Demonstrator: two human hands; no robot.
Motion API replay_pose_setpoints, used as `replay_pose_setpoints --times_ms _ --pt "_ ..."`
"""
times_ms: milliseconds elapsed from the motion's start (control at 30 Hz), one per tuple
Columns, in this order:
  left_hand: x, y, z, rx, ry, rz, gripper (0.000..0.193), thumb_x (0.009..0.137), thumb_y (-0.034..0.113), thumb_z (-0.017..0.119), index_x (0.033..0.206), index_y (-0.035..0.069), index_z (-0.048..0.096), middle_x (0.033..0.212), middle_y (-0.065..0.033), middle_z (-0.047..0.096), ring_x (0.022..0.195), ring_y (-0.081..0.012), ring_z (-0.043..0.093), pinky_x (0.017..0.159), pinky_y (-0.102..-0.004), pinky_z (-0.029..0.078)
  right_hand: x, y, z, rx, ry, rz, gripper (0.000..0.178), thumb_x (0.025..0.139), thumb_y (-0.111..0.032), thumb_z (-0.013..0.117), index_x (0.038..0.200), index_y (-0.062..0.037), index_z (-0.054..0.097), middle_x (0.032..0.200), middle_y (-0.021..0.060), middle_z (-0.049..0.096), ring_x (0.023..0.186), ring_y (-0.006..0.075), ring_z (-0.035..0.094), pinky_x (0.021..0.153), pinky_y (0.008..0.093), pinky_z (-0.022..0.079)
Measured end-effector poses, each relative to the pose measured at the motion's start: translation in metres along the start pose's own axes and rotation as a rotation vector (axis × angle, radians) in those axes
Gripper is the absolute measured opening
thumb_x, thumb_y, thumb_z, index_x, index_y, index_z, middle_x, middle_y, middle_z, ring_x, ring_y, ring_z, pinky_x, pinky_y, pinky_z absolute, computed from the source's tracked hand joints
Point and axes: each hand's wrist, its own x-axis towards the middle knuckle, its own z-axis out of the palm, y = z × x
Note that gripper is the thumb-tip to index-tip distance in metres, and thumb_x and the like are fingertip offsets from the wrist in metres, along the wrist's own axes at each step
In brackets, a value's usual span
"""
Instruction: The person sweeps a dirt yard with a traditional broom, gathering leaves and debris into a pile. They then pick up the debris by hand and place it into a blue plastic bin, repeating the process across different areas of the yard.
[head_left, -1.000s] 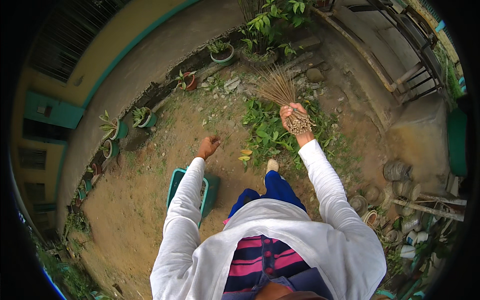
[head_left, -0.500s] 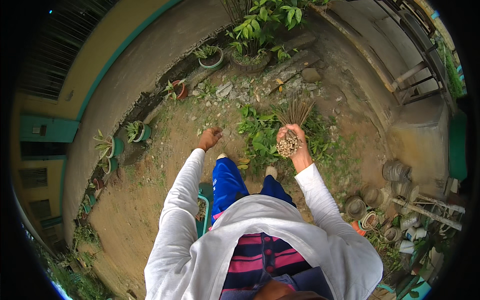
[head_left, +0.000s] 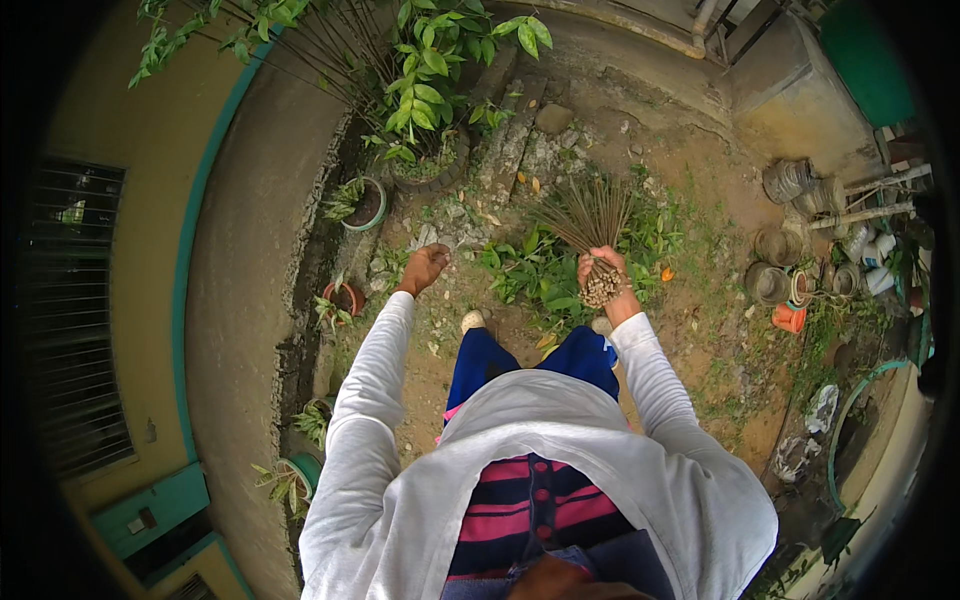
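My right hand [head_left: 607,268] is wrapped round a stick broom [head_left: 590,212], a thick bundle of thin brown sticks. Its cut butt ends face me, and the sticks fan out away from me over a patch of cut green leaves [head_left: 545,268]. Out to the left, my left hand [head_left: 426,267] hangs above the dirt with its fingers curled together. Whether anything small is pinched in those fingertips I cannot make out. Both of my feet stand on the soil just short of the leaves.
A terracotta pot [head_left: 345,300] and a pale green pot [head_left: 370,205] line the broken concrete edge on the left. Ahead grows a leafy shrub [head_left: 425,90] in a round planter. Stacked pots [head_left: 768,284] and an orange pot [head_left: 789,317] stand right. A rock [head_left: 554,119] lies ahead.
My view has turned and moved forward, so the shrub and left-hand pots are nearer. The broom stays in my right hand; my left hand remains curled out to the left.
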Motion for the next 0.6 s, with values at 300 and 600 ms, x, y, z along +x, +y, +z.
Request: replay_pose_setpoints --times_ms 300,600 --pt "0.005 -0.034 -0.104 0.164 -0.037 0.017 0.029 0.082 0.013 0.06 0.107 0.002 0.065 0.102 -0.0196 0.067 0.095 -0.0288 0.065 0.083 -0.0352 0.049 0.036 0.115 0.062 -0.034 0.044 -0.097 0.013 0.084 -0.011 0.058 0.076 -0.0011 0.055 0.066 0.0074 0.057 0.058 0.0173 0.06 0.055 0.0284 0.054" --pt "-0.008 -0.078 -0.124 0.159 -0.147 -0.009 0.032 0.085 0.015 0.062 0.112 -0.001 0.061 0.103 -0.0152 0.067 0.092 -0.0236 0.063 0.08 -0.0353 0.049 0.017 0.163 0.067 -0.118 0.128 -0.187 0.007 0.079 -0.005 0.06 0.075 -0.0052 0.055 0.065 0.0052 0.057 0.058 0.0172 0.06 0.054 0.0287 0.052"
